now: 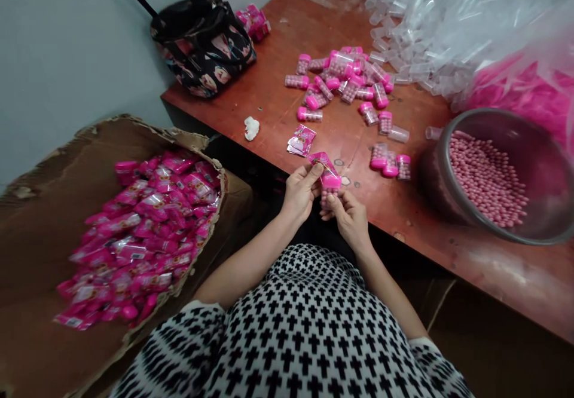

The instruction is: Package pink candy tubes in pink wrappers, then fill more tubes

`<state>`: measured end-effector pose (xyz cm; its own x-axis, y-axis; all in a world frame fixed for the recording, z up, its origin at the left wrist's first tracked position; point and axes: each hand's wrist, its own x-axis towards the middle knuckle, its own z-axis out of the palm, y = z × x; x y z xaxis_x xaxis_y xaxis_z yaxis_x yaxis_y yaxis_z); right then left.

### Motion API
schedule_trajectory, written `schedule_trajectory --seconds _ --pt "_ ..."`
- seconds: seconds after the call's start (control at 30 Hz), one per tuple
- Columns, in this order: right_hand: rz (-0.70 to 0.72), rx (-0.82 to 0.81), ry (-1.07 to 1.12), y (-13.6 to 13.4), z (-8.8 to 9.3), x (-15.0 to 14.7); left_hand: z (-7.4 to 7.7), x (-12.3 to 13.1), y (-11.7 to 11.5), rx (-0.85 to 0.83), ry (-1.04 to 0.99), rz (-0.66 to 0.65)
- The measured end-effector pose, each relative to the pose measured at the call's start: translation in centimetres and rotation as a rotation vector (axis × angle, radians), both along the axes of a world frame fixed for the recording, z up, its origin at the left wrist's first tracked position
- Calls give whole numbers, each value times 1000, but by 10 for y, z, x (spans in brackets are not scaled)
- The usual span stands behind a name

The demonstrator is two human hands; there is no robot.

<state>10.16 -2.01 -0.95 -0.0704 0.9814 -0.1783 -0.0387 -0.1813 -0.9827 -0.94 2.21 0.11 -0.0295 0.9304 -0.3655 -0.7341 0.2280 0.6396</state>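
Observation:
My left hand [299, 192] pinches a small pink printed wrapper [319, 159] at the table's near edge. My right hand [347, 214] is closed around a little clear bottle with a pink cap [330, 184], filled with pink beads. The wrapper's lower end sits over the bottle's cap. Both hands meet just in front of the wooden table [287, 105], above my lap in a black-and-white patterned garment.
A cardboard box [49, 219] at my left holds a heap of pink wrapped packets [143, 236]. On the table lie spare wrappers [301, 140], several filled pink-capped bottles [345, 81], a metal bowl [538, 230] of pink beads, empty clear bottles [412, 21] in plastic, a floral bag [204, 42] and white crumpled paper [252, 128].

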Motion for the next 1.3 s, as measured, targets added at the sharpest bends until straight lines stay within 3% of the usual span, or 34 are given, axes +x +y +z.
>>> schedule_trajectory --seconds 0.2,0.37,0.6,0.7,0.8,0.9,1.03,1.17,1.3 --pt "-22 72 -30 2 -3 5 -2 -2 1 1 42 -188" --pt "-36 136 -144 2 -9 8 -9 -1 2 -3 102 -235" --pt "105 28 109 10 -10 14 -3 -15 13 93 201 -440" --pt "87 33 126 10 -10 15 1 -19 15 116 254 -521" --pt "-36 105 74 7 -10 11 1 -19 12 128 276 -521" --pt "-128 66 140 6 -11 6 -4 -14 7 107 281 -413" --pt "-148 22 143 7 -12 5 -7 -8 2 74 295 -274" --pt "-207 121 57 5 -9 7 -2 -6 -2 93 277 -314" --pt "-160 4 205 6 -7 6 1 -11 -6 98 257 -448"
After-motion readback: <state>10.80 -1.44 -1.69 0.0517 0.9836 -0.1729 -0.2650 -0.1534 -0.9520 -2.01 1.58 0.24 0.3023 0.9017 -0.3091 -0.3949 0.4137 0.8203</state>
